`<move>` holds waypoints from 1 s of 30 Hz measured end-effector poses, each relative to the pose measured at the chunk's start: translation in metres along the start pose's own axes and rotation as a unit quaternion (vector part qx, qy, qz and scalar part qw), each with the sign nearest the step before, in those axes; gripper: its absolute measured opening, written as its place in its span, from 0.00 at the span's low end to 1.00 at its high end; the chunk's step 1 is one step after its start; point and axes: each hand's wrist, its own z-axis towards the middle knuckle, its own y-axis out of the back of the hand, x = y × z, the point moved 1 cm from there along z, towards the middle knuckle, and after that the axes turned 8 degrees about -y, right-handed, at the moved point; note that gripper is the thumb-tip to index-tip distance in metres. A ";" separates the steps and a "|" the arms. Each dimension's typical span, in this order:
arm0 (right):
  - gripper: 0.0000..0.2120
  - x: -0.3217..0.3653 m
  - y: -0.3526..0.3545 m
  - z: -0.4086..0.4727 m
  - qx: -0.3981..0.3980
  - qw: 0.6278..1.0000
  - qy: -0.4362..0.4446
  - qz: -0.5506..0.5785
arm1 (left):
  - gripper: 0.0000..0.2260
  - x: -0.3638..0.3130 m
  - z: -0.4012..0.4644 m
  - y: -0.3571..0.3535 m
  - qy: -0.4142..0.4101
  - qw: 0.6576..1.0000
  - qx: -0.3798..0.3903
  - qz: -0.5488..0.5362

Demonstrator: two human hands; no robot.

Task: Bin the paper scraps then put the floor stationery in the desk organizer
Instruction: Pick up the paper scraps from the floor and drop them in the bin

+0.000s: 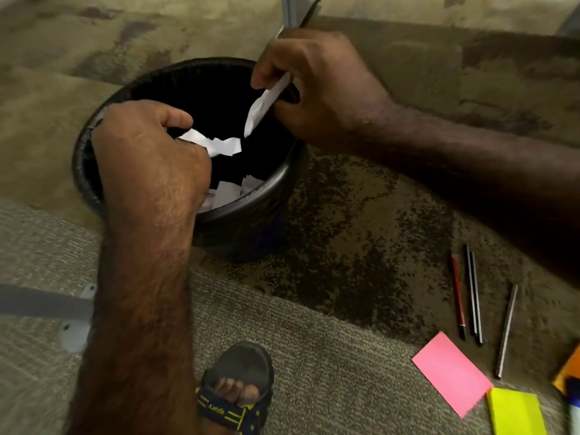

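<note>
A round black bin (251, 211) stands on the carpet, with white paper scraps (226, 191) lying inside it. My left hand (147, 155) is over the bin's left rim and grips a crumpled white scrap (219, 146). Over the right rim, my right hand (317, 86) pinches another white scrap (266, 105) that hangs down into the opening. On the floor to the right lie several pencils (474, 296), a pink sticky note pad (452, 375) and a yellow sticky note pad (514, 412).
My sandalled foot (238, 387) is planted just in front of the bin. A grey metal furniture leg (47, 304) with a bracket lies at the left. An orange object and a white-blue object (571, 384) sit at the right edge. A grey upright post (292, 7) stands behind the bin.
</note>
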 end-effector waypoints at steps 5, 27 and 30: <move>0.15 -0.003 0.000 -0.005 0.017 1.000 -0.001 0.002 | 0.23 -0.008 -0.003 -0.002 0.004 1.000 -0.003 0.017; 0.13 -0.087 0.069 -0.154 0.005 0.985 -0.155 -0.080 | 0.16 -0.147 -0.094 -0.097 -0.206 0.964 0.126 -0.115; 0.13 -0.103 0.081 -0.193 0.029 0.976 -0.190 -0.102 | 0.17 -0.164 -0.119 -0.122 -0.217 0.952 0.168 -0.132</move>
